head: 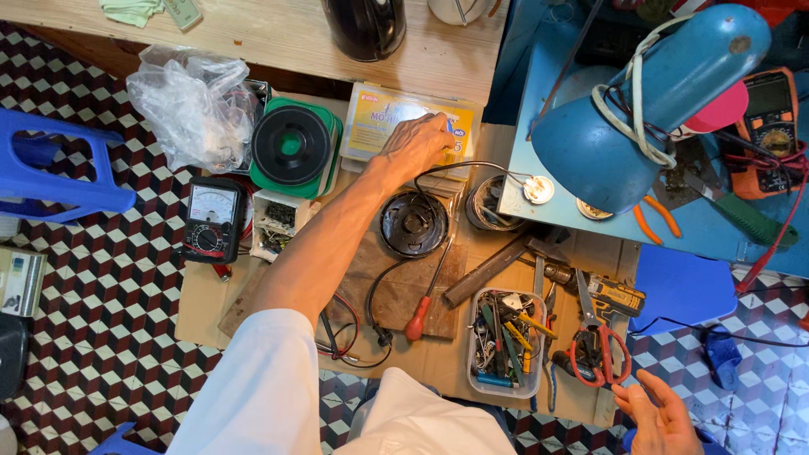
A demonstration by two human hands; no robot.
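The left hand (417, 143) is resting with loosely spread fingers on a clear yellow-labelled box (404, 126), while the right hand (661, 417) is hanging open, grasping nothing.

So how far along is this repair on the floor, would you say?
Looks early to midway. Done: the round black base lies opened on the wooden board, screwdriver set down. In hand: left hand reaches onto the yellow-lidded parts box; right hand is empty. Left: refitting; its cord lies loose.

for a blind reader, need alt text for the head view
A person's left hand rests on a clear plastic box with a yellow label, above a round black base; the right hand hovers empty near red-handled scissors.
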